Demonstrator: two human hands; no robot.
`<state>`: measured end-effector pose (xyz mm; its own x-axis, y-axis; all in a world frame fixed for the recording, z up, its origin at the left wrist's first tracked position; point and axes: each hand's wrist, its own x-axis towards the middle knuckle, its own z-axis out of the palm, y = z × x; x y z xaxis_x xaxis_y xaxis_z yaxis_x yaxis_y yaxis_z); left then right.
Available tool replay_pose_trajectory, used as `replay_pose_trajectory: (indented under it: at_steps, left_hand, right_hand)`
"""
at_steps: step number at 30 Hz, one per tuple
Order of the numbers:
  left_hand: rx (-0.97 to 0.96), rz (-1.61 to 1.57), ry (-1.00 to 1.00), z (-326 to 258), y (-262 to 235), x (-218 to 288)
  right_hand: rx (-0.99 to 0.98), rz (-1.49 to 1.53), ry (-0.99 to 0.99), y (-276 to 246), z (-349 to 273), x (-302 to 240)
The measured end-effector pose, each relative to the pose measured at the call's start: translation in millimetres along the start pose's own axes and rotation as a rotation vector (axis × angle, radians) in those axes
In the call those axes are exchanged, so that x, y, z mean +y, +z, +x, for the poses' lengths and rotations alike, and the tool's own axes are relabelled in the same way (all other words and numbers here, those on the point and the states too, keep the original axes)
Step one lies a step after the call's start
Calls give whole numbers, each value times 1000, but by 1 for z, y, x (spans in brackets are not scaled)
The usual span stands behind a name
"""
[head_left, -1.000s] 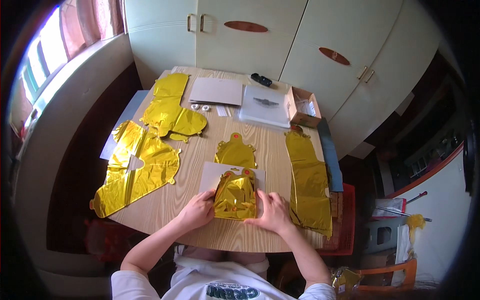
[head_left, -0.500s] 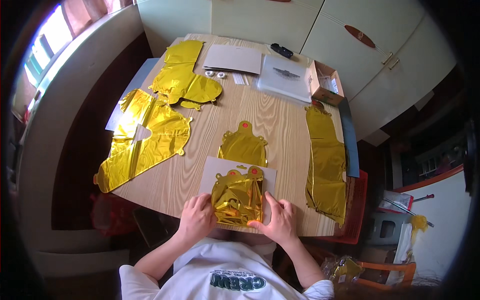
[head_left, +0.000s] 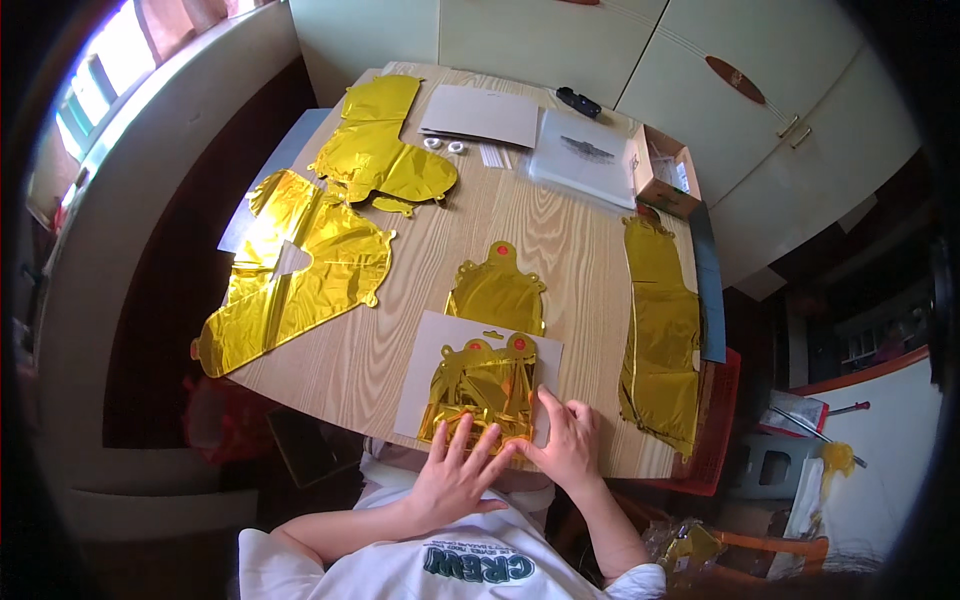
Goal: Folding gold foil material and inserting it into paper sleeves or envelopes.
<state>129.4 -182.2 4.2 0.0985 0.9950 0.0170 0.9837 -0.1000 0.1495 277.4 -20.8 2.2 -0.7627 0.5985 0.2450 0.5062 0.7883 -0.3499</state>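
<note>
A folded gold foil balloon (head_left: 485, 385) with red-dotted tabs lies on a white card (head_left: 415, 385) at the table's near edge. My left hand (head_left: 452, 475) is open, its spread fingers resting on the balloon's lower edge. At the lower right corner, my right hand (head_left: 565, 440) is open too: the thumb presses the foil and the index finger stretches along the card's right side, the other fingers partly curled. Just beyond the card, another folded gold foil balloon (head_left: 497, 288) lies flat, its near end hidden by the card.
Flat gold foil balloons lie at the left (head_left: 340, 255), far left (head_left: 385, 140) and right (head_left: 662, 330). Along the back are white cards (head_left: 480, 115), white tape rolls (head_left: 445, 146), clear plastic bags (head_left: 580, 160), a black object (head_left: 578, 102) and an open box (head_left: 667, 185).
My left hand has left the card's left edge and moved right onto the balloon's lower part, fingers spreading. My right hand stays at the right edge. The foil's lower part looks flatter.
</note>
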Motion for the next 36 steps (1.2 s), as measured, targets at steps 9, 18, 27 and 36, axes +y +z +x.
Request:
replay_pose_trajectory:
  at_steps: [9, 18, 27, 36]
  left_hand:
    - [-19, 16, -114, -9, -11, -28]
    - [2, 19, -113, -16, -6, -39]
    - [-52, -28, -178, -10, -21, -26]
    - [-75, 4, 21, 5, -20, -29]
  right_hand:
    - [10, -4, -12, -1, 1, -1]
    - [-5, -18, 2, 4, 5, 7]
    - [34, 30, 22, 6, 10, 7]
    - [39, 117, 50, 7, 16, 4]
